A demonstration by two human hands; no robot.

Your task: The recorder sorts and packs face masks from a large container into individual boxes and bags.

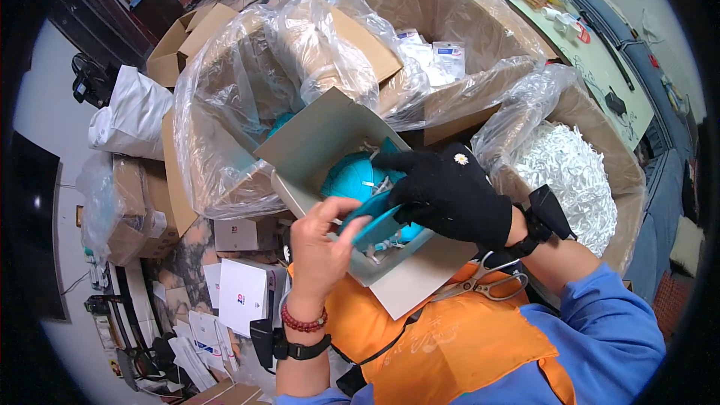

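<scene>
On my lap stands an open small cardboard box [424, 262], its flaps spread, with several teal cup-shaped masks [349, 178] and pale straps inside. My bare left hand [321, 244] pinches the near edge of another teal mask [375, 223] over the box. My right hand [454, 195], in a black glove with a small flower on it, is closed around that mask's far end. Its fingertips are partly hidden by the mask. A pair of scissors [484, 283] lies on my orange apron [442, 334], just below the right wrist.
Big cartons lined with clear plastic stand ahead: one [225, 127] with teal pieces, one [495, 22] with white packets [448, 60], one [626, 210] with white strips [566, 180]. Small white boxes [244, 296] lie on the floor at left. A cluttered table [592, 67] is far right.
</scene>
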